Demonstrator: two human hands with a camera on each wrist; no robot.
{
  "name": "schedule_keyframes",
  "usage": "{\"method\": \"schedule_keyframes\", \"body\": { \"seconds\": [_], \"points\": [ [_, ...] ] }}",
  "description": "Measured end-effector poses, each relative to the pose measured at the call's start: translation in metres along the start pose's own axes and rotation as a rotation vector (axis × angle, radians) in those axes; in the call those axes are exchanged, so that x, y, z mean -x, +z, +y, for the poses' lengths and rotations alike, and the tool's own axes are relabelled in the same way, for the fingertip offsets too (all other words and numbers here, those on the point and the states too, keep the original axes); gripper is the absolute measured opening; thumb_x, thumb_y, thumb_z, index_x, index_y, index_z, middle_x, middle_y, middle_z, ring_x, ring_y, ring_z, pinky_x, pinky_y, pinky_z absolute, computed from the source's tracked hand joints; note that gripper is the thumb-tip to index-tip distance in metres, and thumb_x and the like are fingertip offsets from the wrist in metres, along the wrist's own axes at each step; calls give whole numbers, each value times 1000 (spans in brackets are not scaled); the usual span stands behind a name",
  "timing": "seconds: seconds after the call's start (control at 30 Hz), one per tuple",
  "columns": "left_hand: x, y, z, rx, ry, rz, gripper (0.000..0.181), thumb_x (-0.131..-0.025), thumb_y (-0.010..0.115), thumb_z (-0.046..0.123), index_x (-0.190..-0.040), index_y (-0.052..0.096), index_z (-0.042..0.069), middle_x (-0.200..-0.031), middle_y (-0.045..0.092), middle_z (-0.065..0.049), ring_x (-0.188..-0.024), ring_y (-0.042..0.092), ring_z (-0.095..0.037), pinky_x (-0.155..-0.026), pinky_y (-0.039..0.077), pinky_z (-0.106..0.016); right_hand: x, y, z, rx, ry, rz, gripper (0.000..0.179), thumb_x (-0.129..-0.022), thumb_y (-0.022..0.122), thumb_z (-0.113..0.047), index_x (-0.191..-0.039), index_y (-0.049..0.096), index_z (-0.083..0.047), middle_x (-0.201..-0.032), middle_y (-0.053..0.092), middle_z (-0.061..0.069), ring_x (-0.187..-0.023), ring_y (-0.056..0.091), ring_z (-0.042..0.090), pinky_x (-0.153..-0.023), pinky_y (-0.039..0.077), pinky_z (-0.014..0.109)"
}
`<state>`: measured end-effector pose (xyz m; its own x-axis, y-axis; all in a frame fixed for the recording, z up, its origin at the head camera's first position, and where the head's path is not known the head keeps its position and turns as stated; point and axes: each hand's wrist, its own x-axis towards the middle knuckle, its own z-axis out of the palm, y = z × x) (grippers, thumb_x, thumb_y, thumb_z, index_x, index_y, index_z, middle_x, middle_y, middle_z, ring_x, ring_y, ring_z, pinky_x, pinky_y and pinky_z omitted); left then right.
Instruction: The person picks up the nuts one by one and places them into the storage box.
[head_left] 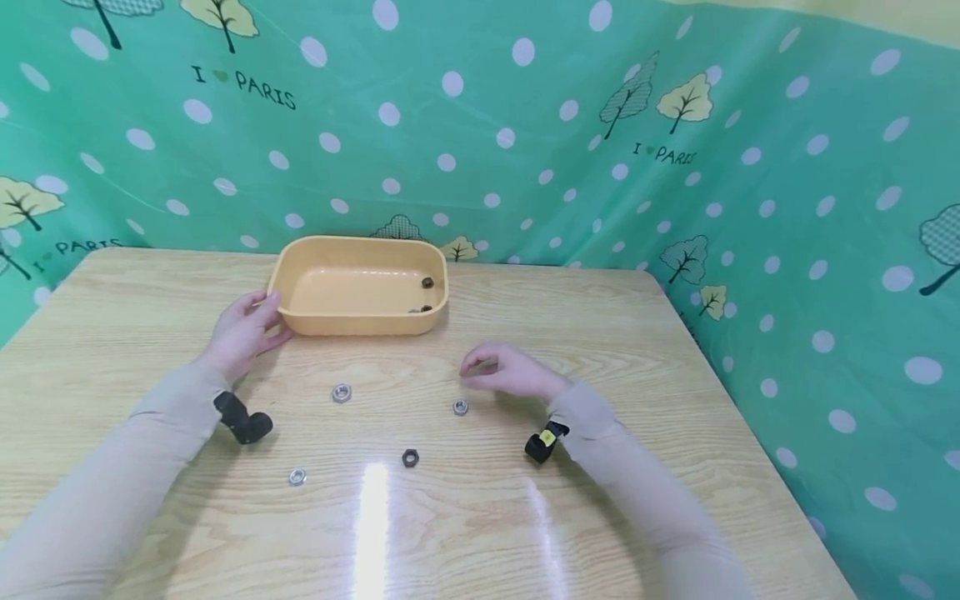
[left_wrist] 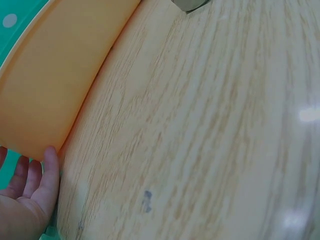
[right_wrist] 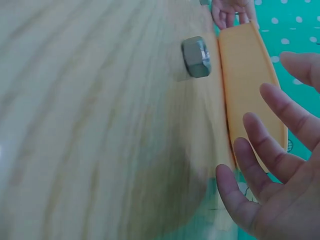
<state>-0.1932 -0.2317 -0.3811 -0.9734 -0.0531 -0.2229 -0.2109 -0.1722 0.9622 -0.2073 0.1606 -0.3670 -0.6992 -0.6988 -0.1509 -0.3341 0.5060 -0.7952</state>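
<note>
My left hand rests against the left front corner of a yellow-orange plastic basin. In the left wrist view, fairly straight fingers touch the basin's lower corner. My right hand hovers over the table, right of the basin's front, holding nothing; the right wrist view shows its fingers loosely spread. Just below it lies a small silver hex nut. A larger silver nut lies in front of the basin. Nearer me are a black nut and another silver nut.
Inside the basin, a dark nut sits at the right end, with other small nuts partly hidden behind the front wall. The wood-grain table meets a green dotted curtain at the back and right. Both wrists carry black camera mounts.
</note>
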Motion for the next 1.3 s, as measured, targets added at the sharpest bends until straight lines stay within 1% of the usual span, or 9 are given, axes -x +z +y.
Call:
{"method": "schedule_keyframes", "body": {
  "seconds": [0.13, 0.23, 0.3, 0.37, 0.63, 0.9, 1.13, 1.23, 1.3],
  "points": [
    [-2, -2, -3, 39, 20, -19, 51, -95, 53, 37, -134, 31, 12, -113, 43, 4, -96, 51, -2, -78, 58, -16, 5, 0, 3, 17, 12, -14, 22, -89, 66, -16, -108, 64, -5, -113, 63, 7, -111, 56, 22, -104, 47, 36],
    [-4, -5, -6, 62, 41, -24, 52, -93, 56, 38, -132, 34, 10, -111, 46, 3, -96, 53, -3, -78, 58, -17, 9, 1, 5, 26, 24, -16, 22, -88, 66, -18, -107, 64, -7, -112, 63, 5, -111, 56, 21, -104, 47, 36],
    [-4, -6, -7, 39, 50, -26, 64, -92, 56, 41, -138, 30, 6, -110, 46, 4, -97, 53, -3, -80, 58, -17, 11, 1, 5, 36, 23, -20, 21, -88, 67, -19, -107, 65, -9, -112, 63, 4, -111, 56, 20, -104, 47, 36],
    [-4, -7, -7, 33, 47, -26, 63, -92, 56, 41, -138, 30, 7, -111, 46, 4, -98, 53, -2, -81, 58, -17, 13, 2, 7, 50, 11, -26, 21, -88, 67, -19, -106, 66, -9, -111, 63, 3, -110, 55, 19, -104, 46, 35],
    [0, -1, -2, 54, 11, -4, 42, -95, 53, 37, -126, 34, 15, -113, 42, 3, -94, 52, -1, -79, 58, -16, 18, 6, 9, 69, 8, -56, 32, -87, 68, -17, -116, 61, -7, -118, 62, 6, -116, 55, 21, -106, 45, 33],
    [2, 1, 1, 75, 13, -11, 23, -96, 51, 35, -110, 38, 22, -112, 43, 3, -94, 53, -1, -78, 58, -15, 18, 8, 10, 120, 10, -78, 43, -81, 76, -19, -119, 59, -9, -121, 59, 4, -120, 50, 21, -111, 39, 35],
    [0, 0, 0, 65, 9, -10, 28, -96, 51, 35, -116, 37, 21, -111, 44, 5, -94, 52, -1, -77, 58, -15, 17, 10, 8, 199, -26, -104, 39, -79, 77, -20, -114, 63, -12, -118, 57, 3, -115, 49, 20, -106, 41, 36],
    [0, 0, 0, 43, 5, -5, 44, -96, 50, 36, -131, 33, 14, -113, 43, 5, -96, 52, -1, -79, 57, -15, 16, 11, 8, 220, -41, -105, 35, -79, 77, -19, -111, 64, -13, -115, 57, 2, -112, 49, 19, -104, 42, 35],
    [0, 0, 0, 30, 3, -3, 61, -96, 50, 37, -143, 24, 8, -114, 43, 4, -97, 51, -2, -79, 57, -14, 15, 12, 8, 239, -52, -102, 33, -79, 77, -19, -109, 65, -12, -113, 57, 2, -111, 49, 19, -104, 42, 35]
  ]
}}
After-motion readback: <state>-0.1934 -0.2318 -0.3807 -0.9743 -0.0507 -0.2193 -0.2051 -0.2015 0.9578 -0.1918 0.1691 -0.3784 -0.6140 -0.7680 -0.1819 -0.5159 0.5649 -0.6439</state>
